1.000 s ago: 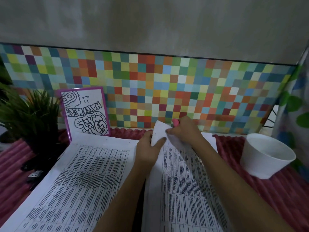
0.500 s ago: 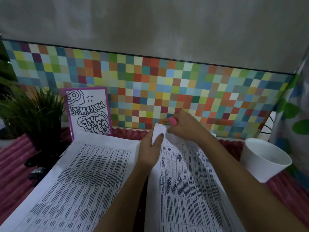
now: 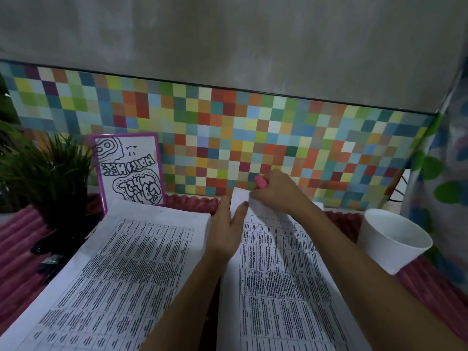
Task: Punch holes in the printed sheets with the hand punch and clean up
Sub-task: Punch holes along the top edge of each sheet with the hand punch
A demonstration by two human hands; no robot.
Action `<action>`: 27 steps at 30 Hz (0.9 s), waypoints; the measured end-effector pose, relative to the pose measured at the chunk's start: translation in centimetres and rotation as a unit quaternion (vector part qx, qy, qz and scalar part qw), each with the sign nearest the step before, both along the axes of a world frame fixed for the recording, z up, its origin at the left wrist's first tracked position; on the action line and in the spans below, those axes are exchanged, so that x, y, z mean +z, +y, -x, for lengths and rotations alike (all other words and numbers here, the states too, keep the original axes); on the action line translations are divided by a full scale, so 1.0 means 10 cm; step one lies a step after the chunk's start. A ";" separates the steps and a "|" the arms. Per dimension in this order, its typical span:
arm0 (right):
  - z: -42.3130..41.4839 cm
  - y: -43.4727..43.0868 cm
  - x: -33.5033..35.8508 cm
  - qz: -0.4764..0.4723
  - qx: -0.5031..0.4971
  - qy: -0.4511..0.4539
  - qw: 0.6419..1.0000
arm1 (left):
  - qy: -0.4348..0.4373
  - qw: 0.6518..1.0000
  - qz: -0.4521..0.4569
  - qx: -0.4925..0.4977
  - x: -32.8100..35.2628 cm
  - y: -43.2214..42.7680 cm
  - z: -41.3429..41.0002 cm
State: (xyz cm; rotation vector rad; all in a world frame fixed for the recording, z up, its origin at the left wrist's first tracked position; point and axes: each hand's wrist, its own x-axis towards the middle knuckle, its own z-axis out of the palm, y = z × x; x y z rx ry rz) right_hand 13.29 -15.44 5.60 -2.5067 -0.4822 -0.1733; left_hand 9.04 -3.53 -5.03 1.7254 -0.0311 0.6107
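At the far left of the pink ribbed mat (image 3: 17, 249) stands a potted grass plant (image 3: 48, 173), with some small dark objects (image 3: 48, 260) at its foot that are too dim to name. Just right of it a purple-framed drawing (image 3: 129, 171) leans against the multicoloured tile backsplash (image 3: 253, 127). In front of the frame lies the left stack of printed sheets (image 3: 131, 274), its tables of text facing up. The left hand (image 3: 228, 231) rests in the gap between that stack and the right printed sheet (image 3: 278, 274), fingers straight along the paper's left edge and the thumb lying flat on top of it. This sheet's far end is lifted off the mat. At that raised end the right hand (image 3: 276, 193) is curled tightly round the pink hand punch (image 3: 260, 182), only the tip of which shows above the knuckles. The two hands are close together but not touching. Further right a white paper cup (image 3: 390, 241) sits tilted on the mat, well apart from the hands, beside a leaf-patterned curtain (image 3: 440, 173).
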 end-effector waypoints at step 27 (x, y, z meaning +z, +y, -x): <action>-0.02 0.00 0.10 -0.023 -0.039 0.024 0.999 | 0.045 0.990 0.088 -0.098 0.08 0.00 0.06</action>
